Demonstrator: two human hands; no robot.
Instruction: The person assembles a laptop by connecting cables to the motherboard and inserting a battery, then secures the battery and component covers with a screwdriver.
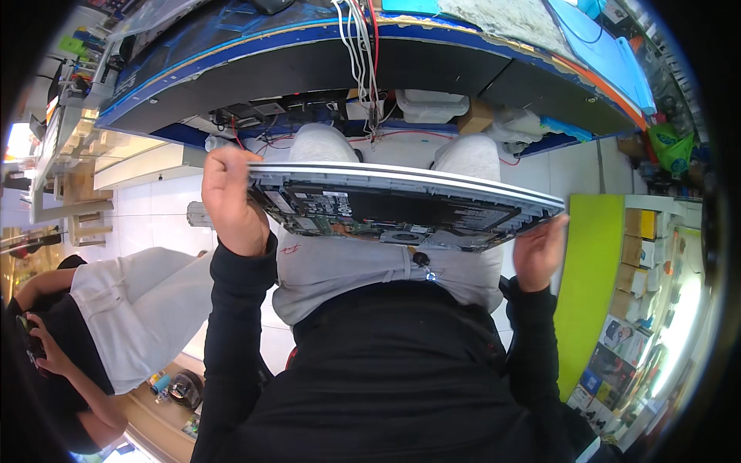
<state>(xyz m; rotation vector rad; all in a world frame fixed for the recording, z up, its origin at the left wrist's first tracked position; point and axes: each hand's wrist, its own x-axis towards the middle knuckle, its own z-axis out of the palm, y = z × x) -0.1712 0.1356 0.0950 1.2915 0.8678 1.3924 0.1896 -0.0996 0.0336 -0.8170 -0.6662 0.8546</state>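
An opened-up laptop (pixel 386 207) is held up above my lap, tilted so that its inside faces me. Its bottom cover is off, which bares a long black battery, green circuit board and a round fan (pixel 399 238). My left hand (pixel 230 202) is closed around the laptop's left end, fingers at the silver edge. At the opposite end my right hand (pixel 539 253) grips the right corner, slightly blurred, with its fingers partly behind the laptop.
Ahead stands a workbench (pixel 432 65) with a dark mat, and white and red cables (pixel 356 46) hang over its edge. A clear plastic box (pixel 432 106) lies beneath. Another person (pixel 123 316) sits at the left. A lime-green panel (pixel 594 285) and shelves are at right.
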